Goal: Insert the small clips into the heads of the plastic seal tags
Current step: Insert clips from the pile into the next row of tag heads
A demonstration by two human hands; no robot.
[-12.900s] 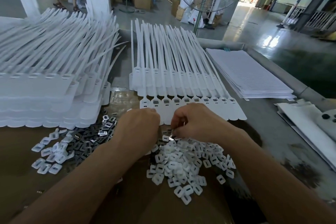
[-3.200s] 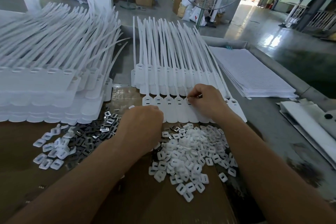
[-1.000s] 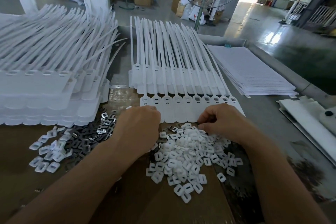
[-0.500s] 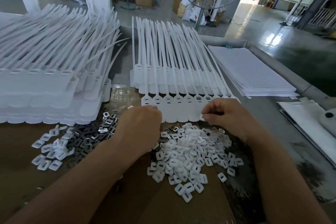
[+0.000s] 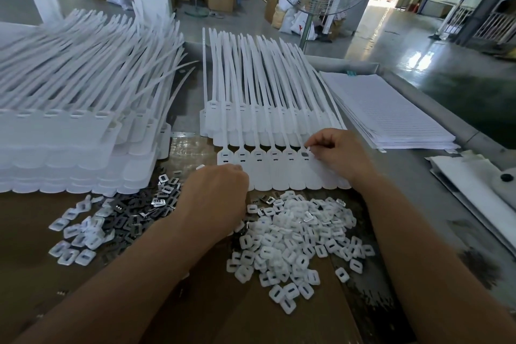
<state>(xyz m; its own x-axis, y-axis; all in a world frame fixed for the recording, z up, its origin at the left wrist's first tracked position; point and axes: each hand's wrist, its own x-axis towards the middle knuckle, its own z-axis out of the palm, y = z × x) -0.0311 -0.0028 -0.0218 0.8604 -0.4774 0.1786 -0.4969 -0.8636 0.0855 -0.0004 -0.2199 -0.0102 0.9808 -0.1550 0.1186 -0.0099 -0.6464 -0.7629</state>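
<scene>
Right hand (image 5: pixel 339 156) is up from the white clip pile (image 5: pixel 293 237) to the tag row (image 5: pixel 279 173) since half a second ago. Left to right: stacked tags (image 5: pixel 69 145); loose dark metal pieces (image 5: pixel 139 212); left hand (image 5: pixel 215 198) knuckles-up at the row's near edge, grasp not readable; right fingertips pinching a clip (image 5: pixel 305 153) at the sixth head. Step: seating it. Next, probably: press flush, fetch another. No bins seen; clips lie loose on cardboard (image 5: pixel 251 315).

Bright daylight from far-right doorway, floor (image 5: pixel 413 58) glare, wide-angle edge bending, soft shadows
</scene>
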